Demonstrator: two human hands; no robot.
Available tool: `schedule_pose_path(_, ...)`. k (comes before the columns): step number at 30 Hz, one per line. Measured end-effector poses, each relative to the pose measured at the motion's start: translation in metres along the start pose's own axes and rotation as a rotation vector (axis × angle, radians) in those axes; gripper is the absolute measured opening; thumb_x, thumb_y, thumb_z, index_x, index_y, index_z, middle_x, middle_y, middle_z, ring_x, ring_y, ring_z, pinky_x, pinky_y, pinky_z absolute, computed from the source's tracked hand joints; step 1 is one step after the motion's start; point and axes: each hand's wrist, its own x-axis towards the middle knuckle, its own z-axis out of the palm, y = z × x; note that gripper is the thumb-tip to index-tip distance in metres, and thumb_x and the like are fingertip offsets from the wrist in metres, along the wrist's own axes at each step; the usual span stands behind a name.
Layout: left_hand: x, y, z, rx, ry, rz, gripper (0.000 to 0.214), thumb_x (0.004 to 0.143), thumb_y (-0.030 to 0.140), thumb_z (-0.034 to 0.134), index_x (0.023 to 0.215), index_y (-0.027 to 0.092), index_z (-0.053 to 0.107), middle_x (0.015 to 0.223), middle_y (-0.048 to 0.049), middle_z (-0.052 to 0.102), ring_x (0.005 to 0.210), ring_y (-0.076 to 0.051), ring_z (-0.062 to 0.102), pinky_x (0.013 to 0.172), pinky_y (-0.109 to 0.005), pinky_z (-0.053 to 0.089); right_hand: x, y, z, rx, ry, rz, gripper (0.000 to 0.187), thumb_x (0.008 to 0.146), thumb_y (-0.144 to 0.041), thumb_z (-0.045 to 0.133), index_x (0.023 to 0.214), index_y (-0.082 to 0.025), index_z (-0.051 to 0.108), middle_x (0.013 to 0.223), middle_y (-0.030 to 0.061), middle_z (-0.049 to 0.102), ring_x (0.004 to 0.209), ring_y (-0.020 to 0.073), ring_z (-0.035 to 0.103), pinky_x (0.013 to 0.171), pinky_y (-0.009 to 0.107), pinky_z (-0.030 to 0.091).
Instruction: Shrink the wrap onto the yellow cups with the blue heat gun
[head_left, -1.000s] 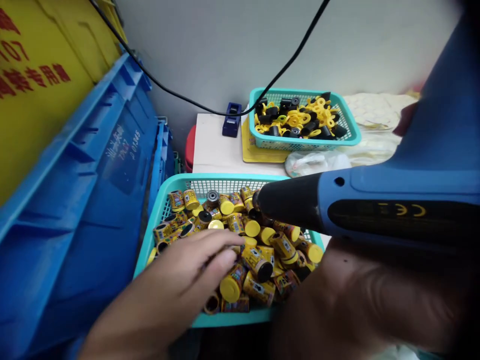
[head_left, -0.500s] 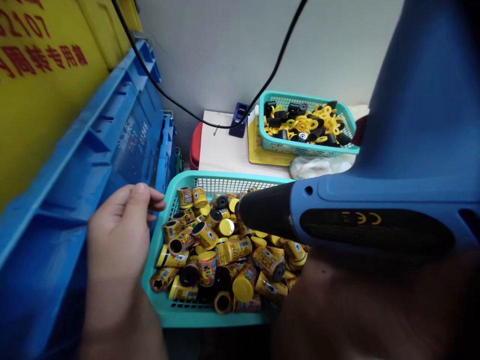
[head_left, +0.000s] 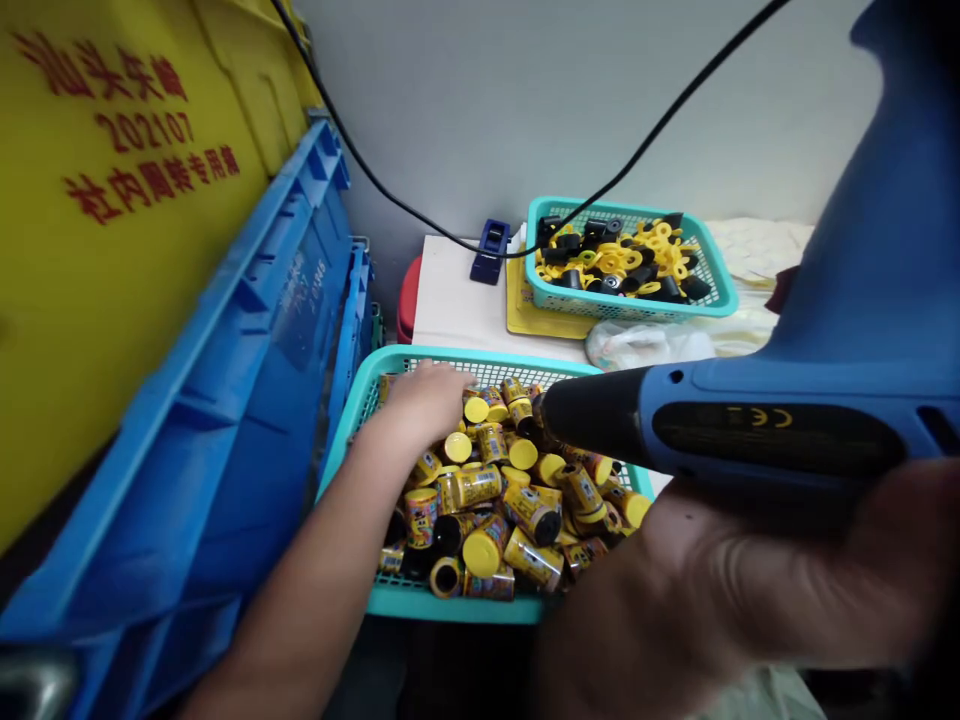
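Observation:
My left hand (head_left: 429, 392) is over the far left part of a turquoise mesh basket (head_left: 431, 607), palm down among small yellow printed cylinders (head_left: 480, 485). Most of its fingers are hidden, so I cannot see whether they grip anything. Some cylinders show plain yellow ends, others black or hollow ones. At the right, my right hand (head_left: 757, 580) is closed around the body of a blue pistol-shaped power tool (head_left: 862, 385) from below. The tool's black conical nose (head_left: 596, 412) points left over the basket, and its handle rises towards the upper right.
On a white surface (head_left: 450, 310) behind stands a smaller turquoise basket (head_left: 637, 305) of black and yellow parts. A clear plastic bag (head_left: 637, 345) lies before it. Blue crates (head_left: 225, 400) and a yellow crate (head_left: 112, 330) wall the left side. A black cable (head_left: 390, 200) hangs across the back.
My left hand has moved right and forward, from beside the basket's left rim to over the cylinders inside. The view has shifted, and the tool now appears farther right.

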Motion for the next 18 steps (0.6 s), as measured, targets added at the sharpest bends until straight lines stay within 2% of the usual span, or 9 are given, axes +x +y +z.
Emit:
schedule_pose_path(3, 0.015, -0.003, 0.002, 0.025, -0.066, -0.058, 0.026, 0.077, 0.023, 0.059, 0.098, 0.025, 0.075, 0.103, -0.011, 0.075, 0.101, -0.033, 0.066, 0.085, -0.042, 0.052, 0.002, 0.006, -0.005, 0.159, -0.055, -0.084, 0.04, 0.091, -0.024, 0.035, 0.12, -0.024, 0.063, 0.136, -0.01, 0.044, 0.15, 0.0203, 0.017, 0.125, 0.047, 0.039)
schedule_pose_path(6, 0.006, -0.014, -0.003, 0.022, -0.036, -0.057, 0.025, 0.075, 0.027, 0.061, 0.098, 0.023, 0.072, 0.101, -0.009, 0.074, 0.095, -0.029, 0.067, 0.08, -0.037, 0.052, 0.003, 0.009, -0.006, 0.199, -0.102, -0.092, 0.039, 0.092, -0.025, 0.04, 0.126, -0.023, 0.059, 0.14, -0.0091, 0.041, 0.148, 0.0234, 0.019, 0.122, 0.051, 0.04)
schedule_pose_path(8, -0.009, -0.024, -0.01, -0.029, 0.109, -0.06, 0.029, 0.078, 0.028, 0.059, 0.106, 0.023, 0.067, 0.11, -0.0079, 0.072, 0.099, -0.027, 0.066, 0.084, -0.035, 0.051, 0.002, 0.007, -0.005, 0.215, -0.104, -0.073, 0.039, 0.094, -0.024, 0.039, 0.128, -0.023, 0.057, 0.141, -0.0092, 0.04, 0.148, 0.0233, 0.02, 0.121, 0.049, 0.042)
schedule_pose_path(10, -0.03, -0.032, -0.015, -0.113, 0.328, -0.109, 0.034, 0.081, 0.03, 0.056, 0.113, 0.022, 0.063, 0.117, -0.0072, 0.069, 0.101, -0.025, 0.065, 0.087, -0.035, 0.051, 0.003, 0.003, -0.002, 0.228, -0.09, -0.044, 0.041, 0.093, -0.02, 0.033, 0.126, -0.021, 0.058, 0.14, -0.0098, 0.041, 0.148, 0.0216, 0.02, 0.12, 0.046, 0.044)
schedule_pose_path(11, -0.04, -0.034, -0.017, -0.163, 0.399, -0.135, 0.036, 0.082, 0.031, 0.055, 0.116, 0.022, 0.062, 0.116, -0.0066, 0.069, 0.098, -0.025, 0.066, 0.087, -0.035, 0.051, 0.003, 0.0, -0.001, 0.221, -0.088, -0.038, 0.043, 0.094, -0.018, 0.03, 0.125, -0.02, 0.058, 0.138, -0.0098, 0.042, 0.149, 0.0205, 0.019, 0.12, 0.045, 0.045)
schedule_pose_path(12, -0.049, -0.035, -0.016, -0.209, 0.415, -0.148, 0.037, 0.082, 0.033, 0.054, 0.117, 0.023, 0.062, 0.114, -0.0057, 0.07, 0.095, -0.025, 0.067, 0.086, -0.036, 0.051, 0.004, -0.003, 0.001, 0.202, -0.097, -0.03, 0.044, 0.094, -0.018, 0.026, 0.124, -0.02, 0.058, 0.137, -0.0092, 0.044, 0.149, 0.0196, 0.019, 0.119, 0.045, 0.046)
schedule_pose_path(14, -0.062, -0.037, -0.011, -0.269, 0.312, -0.123, 0.038, 0.082, 0.033, 0.052, 0.118, 0.024, 0.063, 0.11, -0.0042, 0.071, 0.092, -0.025, 0.067, 0.086, -0.037, 0.052, 0.004, -0.008, 0.002, 0.138, -0.104, -0.007, 0.048, 0.096, -0.019, 0.019, 0.125, -0.019, 0.058, 0.133, -0.007, 0.047, 0.148, 0.0184, 0.021, 0.117, 0.045, 0.048)
schedule_pose_path(16, -0.069, -0.039, -0.001, -0.278, 0.23, -0.104, 0.038, 0.082, 0.031, 0.047, 0.116, 0.024, 0.063, 0.111, -0.005, 0.071, 0.098, -0.026, 0.066, 0.088, -0.04, 0.052, 0.003, -0.01, 0.003, 0.081, -0.098, 0.004, 0.05, 0.098, -0.02, 0.016, 0.129, -0.021, 0.056, 0.131, -0.0055, 0.049, 0.147, 0.0181, 0.024, 0.115, 0.046, 0.048)
schedule_pose_path(18, -0.07, -0.044, 0.008, -0.206, 0.254, -0.153, 0.036, 0.084, 0.029, 0.042, 0.111, 0.023, 0.064, 0.11, -0.0082, 0.071, 0.105, -0.03, 0.063, 0.092, -0.045, 0.05, 0.0, -0.009, 0.004, 0.056, -0.078, -0.003, 0.05, 0.099, -0.021, 0.016, 0.133, -0.025, 0.053, 0.13, -0.0061, 0.049, 0.146, 0.0177, 0.026, 0.115, 0.045, 0.048)
